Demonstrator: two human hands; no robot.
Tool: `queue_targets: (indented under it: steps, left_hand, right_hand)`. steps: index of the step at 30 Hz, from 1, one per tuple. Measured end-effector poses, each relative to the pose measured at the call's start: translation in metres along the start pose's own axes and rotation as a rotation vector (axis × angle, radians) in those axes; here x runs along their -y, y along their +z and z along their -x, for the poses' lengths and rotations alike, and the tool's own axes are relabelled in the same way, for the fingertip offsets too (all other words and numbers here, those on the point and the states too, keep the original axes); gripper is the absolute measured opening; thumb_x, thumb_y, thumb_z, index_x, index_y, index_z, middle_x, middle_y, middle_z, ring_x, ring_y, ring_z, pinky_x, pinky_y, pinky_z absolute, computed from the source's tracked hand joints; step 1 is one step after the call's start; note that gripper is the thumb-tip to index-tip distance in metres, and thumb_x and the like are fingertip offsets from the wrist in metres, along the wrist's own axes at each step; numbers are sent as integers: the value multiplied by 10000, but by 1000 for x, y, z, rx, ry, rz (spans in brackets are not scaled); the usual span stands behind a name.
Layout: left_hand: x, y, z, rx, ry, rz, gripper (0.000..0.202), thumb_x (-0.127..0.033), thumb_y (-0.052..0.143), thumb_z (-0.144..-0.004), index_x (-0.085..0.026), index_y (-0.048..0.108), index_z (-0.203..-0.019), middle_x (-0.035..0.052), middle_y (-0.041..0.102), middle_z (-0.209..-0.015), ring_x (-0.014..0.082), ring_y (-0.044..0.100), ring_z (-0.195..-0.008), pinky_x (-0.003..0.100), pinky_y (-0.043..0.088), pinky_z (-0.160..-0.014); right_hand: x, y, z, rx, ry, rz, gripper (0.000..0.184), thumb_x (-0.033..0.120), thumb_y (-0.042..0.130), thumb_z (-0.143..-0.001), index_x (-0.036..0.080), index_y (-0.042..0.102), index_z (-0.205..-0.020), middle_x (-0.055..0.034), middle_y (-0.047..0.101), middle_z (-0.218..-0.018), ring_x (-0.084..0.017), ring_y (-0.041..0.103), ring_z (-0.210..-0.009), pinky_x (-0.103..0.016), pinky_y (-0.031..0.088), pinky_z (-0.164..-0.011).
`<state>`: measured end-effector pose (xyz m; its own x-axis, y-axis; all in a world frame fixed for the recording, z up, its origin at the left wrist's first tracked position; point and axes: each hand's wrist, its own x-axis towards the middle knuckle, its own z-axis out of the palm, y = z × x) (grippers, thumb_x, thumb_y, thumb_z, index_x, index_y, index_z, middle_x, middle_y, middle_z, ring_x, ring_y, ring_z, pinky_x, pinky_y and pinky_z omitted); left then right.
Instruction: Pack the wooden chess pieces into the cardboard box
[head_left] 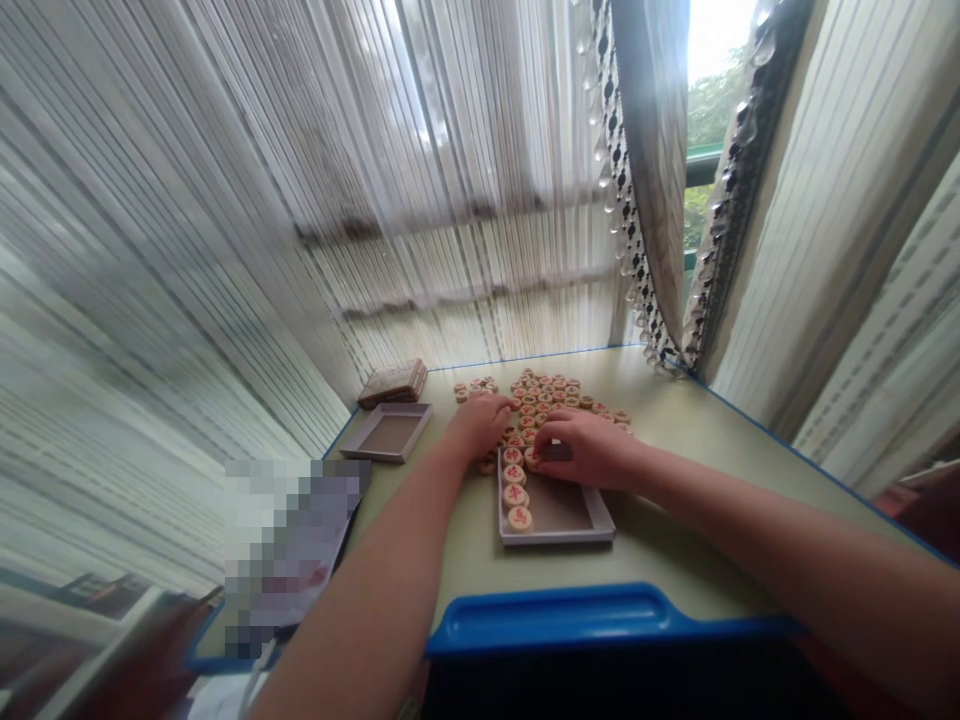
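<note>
Right hand [581, 448] curled over disc [531, 460]

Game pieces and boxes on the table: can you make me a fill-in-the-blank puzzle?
1. The table has a ____ rim.
2. The line of pieces stands along the ____ side of the near box.
3. Its characters are ____.
4. The hand touching another piece is the person's ____ one.

Missing words: blue; left; red; right.

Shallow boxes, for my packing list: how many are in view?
2: the far box, left of the left hand, and the near box, partly under the right hand, holding round pieces. No others show.
</note>
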<state>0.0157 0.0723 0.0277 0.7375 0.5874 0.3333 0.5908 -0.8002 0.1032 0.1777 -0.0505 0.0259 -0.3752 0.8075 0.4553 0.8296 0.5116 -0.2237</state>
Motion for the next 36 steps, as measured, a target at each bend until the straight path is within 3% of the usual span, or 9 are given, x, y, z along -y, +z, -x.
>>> queue_targets:
  steps: [10, 18, 26, 30, 36]
  left_hand:
    - [1, 2, -4, 42, -26, 35, 392, -174, 329, -812, -164, 618, -1077, 53, 626, -1109, 165, 513, -1072, 296, 349, -986]
    - [4, 5, -3, 11, -56, 73, 386, -161, 335, -817, -137, 605, -1092, 79, 622, -1113, 171, 535, -1054, 304, 383, -969]
    - [2, 2, -1, -29, -11, 50, 381, -171, 342, -816, -132, 614, -1081, 77, 621, -1115, 179, 518, -1075, 313, 363, -990]
    - [3, 3, -3, 28, 17, 58, 373, -172, 336, -810, -156, 648, -1015, 49, 643, -1075, 164, 542, -1022, 291, 373, -967]
    - [1, 1, -3, -14, -34, 32, 295, -223, 392, -802, -163, 672, -876, 69, 666, -925, 185, 564, -924, 310, 403, -895]
  right_hand:
    - [-2, 2, 1, 15, 61, 46, 307, 338, 629, -696, 227, 610, -982, -64, 597, -968, -216, 548, -905, -322, 439, -747]
    - [-3, 3, 1, 26, 53, 37, 305, 334, 624, -704, 225, 604, -988, -71, 603, -1005, -231, 542, -947, -349, 438, -786]
    - [-2, -1, -1, 53, 93, 53, 247, 289, 625, -700, 218, 610, -936, -57, 611, -926, -203, 565, -840, -306, 428, -713]
    - [-4, 2, -1, 59, 93, 36, 260, 317, 612, -713, 216, 612, -953, -58, 618, -940, -204, 565, -854, -299, 421, -718]
    - [-2, -2, 1, 64, 111, 17, 283, 275, 613, -684, 224, 615, -962, -57, 612, -961, -205, 561, -873, -303, 423, -741]
